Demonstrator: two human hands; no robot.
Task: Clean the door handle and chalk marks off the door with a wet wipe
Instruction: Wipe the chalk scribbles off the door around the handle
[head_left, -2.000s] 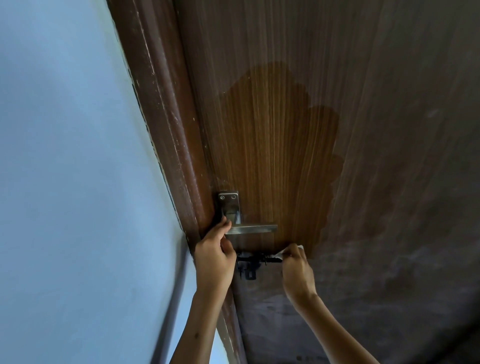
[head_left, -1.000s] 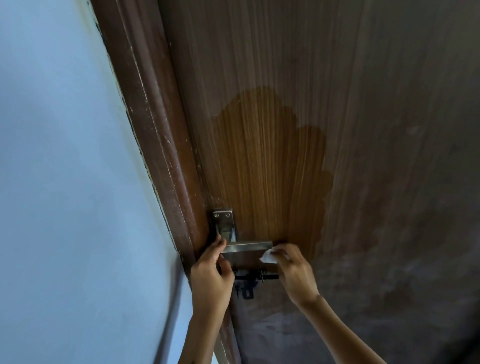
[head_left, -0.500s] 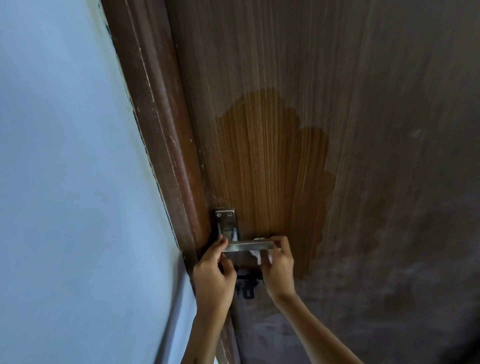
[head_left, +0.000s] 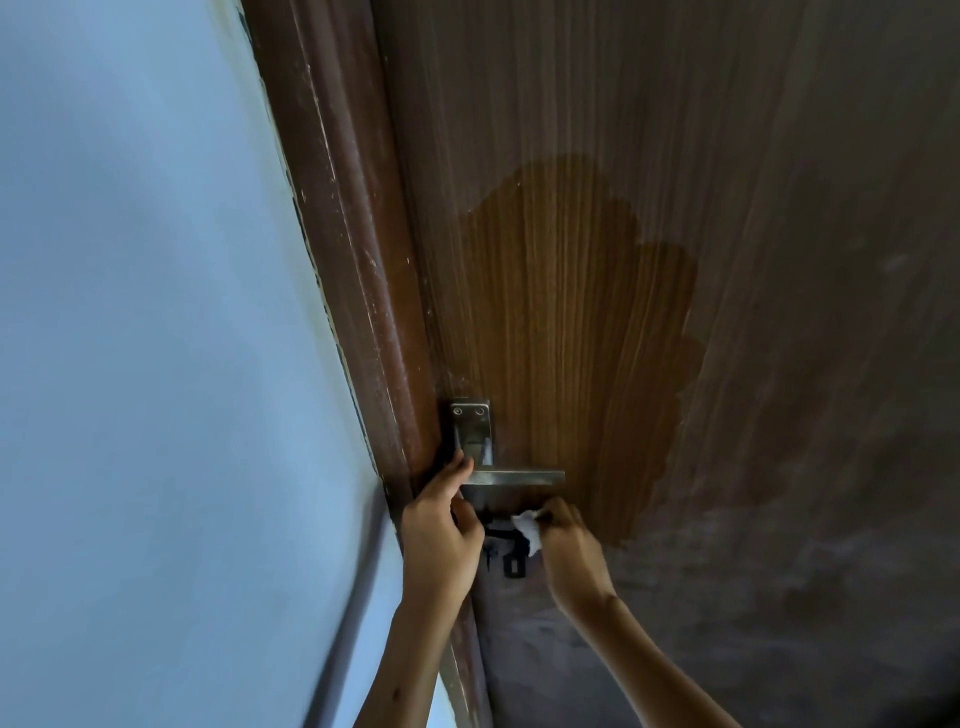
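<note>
Wall: pale blue painted wall (head_left: 156, 338), plain, fills the left side.
Frame: dark brown wooden door frame (head_left: 343, 249), scuffed with pale flecks, runs diagonally beside the wall.
Light: dim, soft, brighter on the wall.

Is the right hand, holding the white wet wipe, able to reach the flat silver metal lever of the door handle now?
Probably yes. The right hand with the white wet wipe sits just below the flat silver metal lever, whose outer half is bare; the left hand touches only its inner end.
</note>
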